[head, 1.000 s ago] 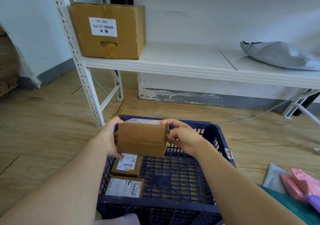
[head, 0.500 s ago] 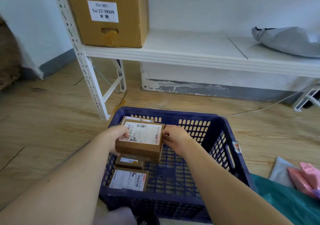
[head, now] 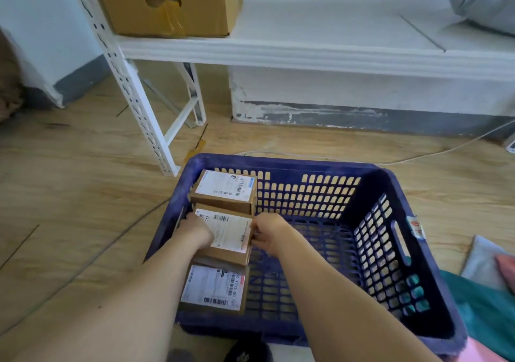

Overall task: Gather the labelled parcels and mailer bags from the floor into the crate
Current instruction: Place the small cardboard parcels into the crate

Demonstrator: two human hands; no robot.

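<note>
A blue slotted crate (head: 401, 239) stands on the wooden floor in front of me. Three brown labelled parcels lie in a row along its left side: a far parcel (head: 223, 191), a middle parcel (head: 232, 235) and a near parcel (head: 214, 289). My left hand (head: 195, 229) grips the middle parcel's left edge. My right hand (head: 267, 233) pinches its right edge with curled fingers. That parcel sits low inside the crate, label up. What lies under it is hidden.
A grey mailer bag (head: 480, 261) and a pink one (head: 505, 272) lie on the floor right of the crate, by a teal sheet (head: 473, 311). A white rack post (head: 133, 91) stands just behind the crate. Its shelf carries a large carton (head: 167, 2) and a grey bag (head: 485, 7).
Both hands have lowered the parcel from above the crate's rim down into the left side of the crate, turning its label up. My head has tilted further down.
</note>
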